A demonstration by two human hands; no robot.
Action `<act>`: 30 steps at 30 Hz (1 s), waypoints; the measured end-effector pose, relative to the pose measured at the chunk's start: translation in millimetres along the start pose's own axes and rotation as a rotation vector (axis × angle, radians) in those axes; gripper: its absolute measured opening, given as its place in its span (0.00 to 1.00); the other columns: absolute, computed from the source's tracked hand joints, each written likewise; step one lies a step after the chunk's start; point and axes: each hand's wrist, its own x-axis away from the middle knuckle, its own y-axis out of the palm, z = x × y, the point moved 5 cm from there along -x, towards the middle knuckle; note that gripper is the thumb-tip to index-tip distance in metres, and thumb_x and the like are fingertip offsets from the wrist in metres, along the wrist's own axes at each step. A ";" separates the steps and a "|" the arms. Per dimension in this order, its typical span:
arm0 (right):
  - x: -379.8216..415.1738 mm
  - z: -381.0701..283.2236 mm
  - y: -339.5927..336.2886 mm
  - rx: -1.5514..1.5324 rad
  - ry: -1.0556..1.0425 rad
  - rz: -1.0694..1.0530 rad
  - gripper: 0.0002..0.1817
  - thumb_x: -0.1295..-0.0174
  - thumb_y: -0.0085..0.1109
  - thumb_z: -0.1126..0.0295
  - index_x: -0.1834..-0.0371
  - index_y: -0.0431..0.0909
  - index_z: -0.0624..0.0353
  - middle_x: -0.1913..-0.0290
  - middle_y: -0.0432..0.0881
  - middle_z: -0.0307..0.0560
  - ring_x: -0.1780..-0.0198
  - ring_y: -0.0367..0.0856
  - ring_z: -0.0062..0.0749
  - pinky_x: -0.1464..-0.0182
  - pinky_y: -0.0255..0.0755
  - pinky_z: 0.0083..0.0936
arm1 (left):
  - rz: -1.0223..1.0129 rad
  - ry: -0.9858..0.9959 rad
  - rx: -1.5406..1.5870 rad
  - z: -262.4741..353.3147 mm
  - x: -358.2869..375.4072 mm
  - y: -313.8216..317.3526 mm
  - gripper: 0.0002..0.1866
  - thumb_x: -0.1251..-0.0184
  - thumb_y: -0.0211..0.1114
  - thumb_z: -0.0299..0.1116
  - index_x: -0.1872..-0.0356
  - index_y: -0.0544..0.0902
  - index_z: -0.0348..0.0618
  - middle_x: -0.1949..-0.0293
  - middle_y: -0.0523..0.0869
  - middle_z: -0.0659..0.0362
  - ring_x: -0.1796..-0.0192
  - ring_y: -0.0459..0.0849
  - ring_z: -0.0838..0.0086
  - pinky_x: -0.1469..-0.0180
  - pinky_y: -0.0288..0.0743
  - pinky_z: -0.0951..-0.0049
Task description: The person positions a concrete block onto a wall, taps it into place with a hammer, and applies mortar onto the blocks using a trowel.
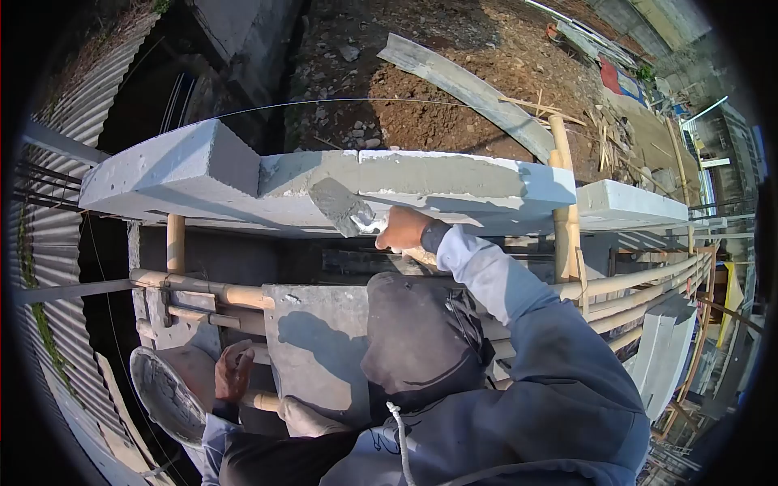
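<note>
My right hand (403, 228) is closed round the handle of a trowel (336, 205). Grey mortar coats the trowel's blade, which rests against the top edge and near face of a pale block wall (462, 174). A thin layer of mortar (308, 172) covers part of the wall's top. To the left, a taller block (182, 166) sits on the same wall. Down at the lower left, my left hand (233, 371) hangs beside a bucket (166, 397) of wet mortar, with its fingers loosely bent and nothing visible in them.
Bamboo poles (632, 304) form a scaffold along the near side, with a grey board (316, 336) across it. An upright bamboo post (561, 194) stands against the wall. A taut string (340, 100) runs above the wall. Beyond lie soil and a long plank (470, 93).
</note>
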 end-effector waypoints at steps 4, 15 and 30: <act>14.0 -47.1 16.9 0.034 -0.108 -0.161 0.16 0.56 0.66 0.64 0.72 0.82 0.70 0.75 0.84 0.54 0.78 0.82 0.39 0.73 0.76 0.30 | 0.039 0.019 -0.014 11.9 -3.3 -9.0 0.16 0.34 0.60 0.38 0.53 0.80 0.35 0.59 0.83 0.46 0.57 0.84 0.59 0.55 0.77 0.67; -50.1 -108.5 67.0 -1.496 -0.253 -0.356 0.10 0.48 0.62 0.64 0.71 0.74 0.57 0.78 0.74 0.43 0.81 0.76 0.31 0.78 0.72 0.29 | 0.067 0.052 -0.054 -8.6 23.3 -16.0 0.15 0.34 0.62 0.38 0.54 0.81 0.37 0.57 0.83 0.46 0.56 0.83 0.55 0.55 0.77 0.63; -15.6 -195.7 105.8 -1.166 -0.176 -0.105 0.13 0.51 0.61 0.68 0.67 0.71 0.64 0.79 0.72 0.47 0.85 0.75 0.34 0.82 0.72 0.33 | 0.087 -0.069 0.095 -27.7 53.6 -24.5 0.17 0.34 0.62 0.41 0.54 0.82 0.37 0.59 0.83 0.46 0.57 0.83 0.56 0.53 0.75 0.65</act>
